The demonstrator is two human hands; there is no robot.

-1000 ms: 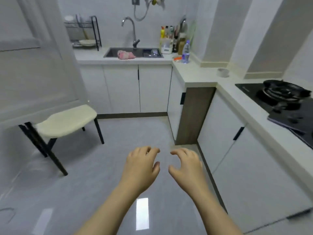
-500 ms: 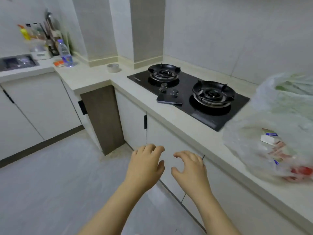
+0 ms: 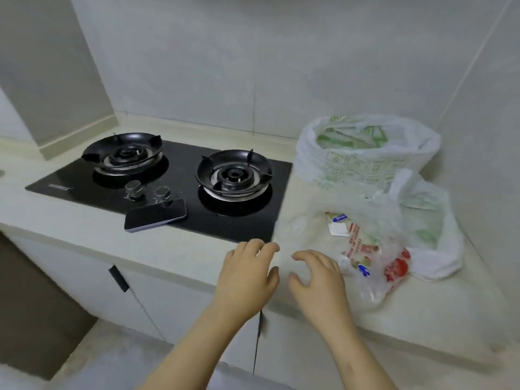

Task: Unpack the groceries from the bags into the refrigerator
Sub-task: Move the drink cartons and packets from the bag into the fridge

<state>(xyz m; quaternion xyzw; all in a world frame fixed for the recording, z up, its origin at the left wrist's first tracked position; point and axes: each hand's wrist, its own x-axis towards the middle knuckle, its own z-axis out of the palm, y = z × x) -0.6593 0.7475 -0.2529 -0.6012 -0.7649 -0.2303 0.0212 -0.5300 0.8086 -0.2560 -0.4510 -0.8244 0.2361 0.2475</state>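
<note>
Bags now fill your view, where a second ago you faced the sink: the clear bag (image 3: 351,249) lies on the tabletop (image 3: 140,249) just right of the stove (image 3: 180,204), the white bag (image 3: 365,159) behind it. Unpacking can begin. Your left hand (image 3: 247,273) and right hand (image 3: 318,280) hover nearby, each grip released and empty. The clear bag slumps lengthwise from back-left to front-right; the white bag stands mouth up.

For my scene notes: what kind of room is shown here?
Most likely a home kitchen: a two-burner gas hob is set into a counter with cabinets below, and plastic grocery bags stand beside it.
</note>
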